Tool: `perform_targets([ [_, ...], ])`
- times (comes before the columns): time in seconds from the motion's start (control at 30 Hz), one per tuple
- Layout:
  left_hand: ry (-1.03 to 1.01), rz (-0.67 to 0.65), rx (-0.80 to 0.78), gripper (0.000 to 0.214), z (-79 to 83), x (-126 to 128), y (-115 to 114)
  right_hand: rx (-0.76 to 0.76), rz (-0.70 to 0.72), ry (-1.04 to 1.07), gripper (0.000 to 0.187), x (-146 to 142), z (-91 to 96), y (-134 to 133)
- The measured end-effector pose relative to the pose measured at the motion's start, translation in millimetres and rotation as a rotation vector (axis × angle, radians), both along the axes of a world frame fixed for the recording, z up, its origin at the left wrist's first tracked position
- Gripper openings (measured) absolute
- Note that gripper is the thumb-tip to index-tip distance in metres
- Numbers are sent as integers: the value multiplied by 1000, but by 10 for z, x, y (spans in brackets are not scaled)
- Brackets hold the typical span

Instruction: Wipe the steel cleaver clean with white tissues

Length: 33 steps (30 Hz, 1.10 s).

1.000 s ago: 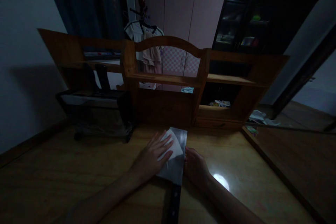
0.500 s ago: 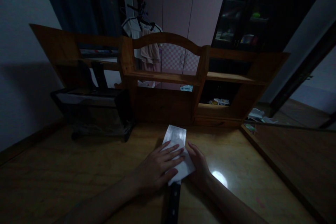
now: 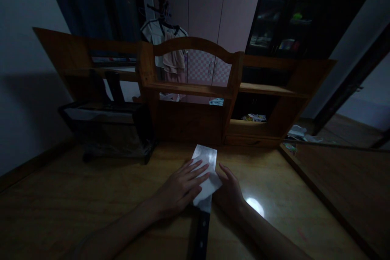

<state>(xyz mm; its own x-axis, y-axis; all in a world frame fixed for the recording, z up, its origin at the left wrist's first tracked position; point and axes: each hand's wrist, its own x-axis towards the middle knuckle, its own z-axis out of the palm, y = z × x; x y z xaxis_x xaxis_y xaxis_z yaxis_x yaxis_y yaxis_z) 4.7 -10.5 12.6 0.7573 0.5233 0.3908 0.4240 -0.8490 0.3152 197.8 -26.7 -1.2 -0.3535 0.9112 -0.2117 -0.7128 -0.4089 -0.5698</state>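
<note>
Left grip [image 3: 183, 185] spread flat on white sheet [image 3: 209, 186] over the cleaver [image 3: 204, 206] on the tabletop [image 3: 128, 180], right grip [image 3: 230, 190] beside it, I can't tell its hold; sheet slipping could mean a cut.

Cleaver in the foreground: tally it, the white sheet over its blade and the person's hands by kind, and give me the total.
Cleaver: 1
White sheet, cloth or paper: 1
Hands: 2 (left hand, right hand)
Total: 4
</note>
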Motion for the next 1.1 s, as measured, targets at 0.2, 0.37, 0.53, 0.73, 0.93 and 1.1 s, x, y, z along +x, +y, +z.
perform_targets([
  [0.2, 119, -140, 28, 49, 99, 4, -62, -45, 58, -27, 44, 84, -55, 31],
  [0.37, 181, -160, 87, 50, 164, 17, -132, -62, 47, -7, 37, 103, -21, 35],
  [0.53, 113, 36, 156, 52, 65, 12, -80, 38, -47, 43, 33, 112, 51, 23],
  [0.73, 74, 232, 159, 61, -125, 32, 18, 83, -30, 89, 35, 160, 44, 34],
  [0.93, 179, 23, 109, 58, -120, 44, -25, 77, -47, 94, 27, 149, -6, 65],
  [1.1, 195, 1, 65, 56, -110, 41, -29, 94, -95, -16, 19, 121, -195, 152],
])
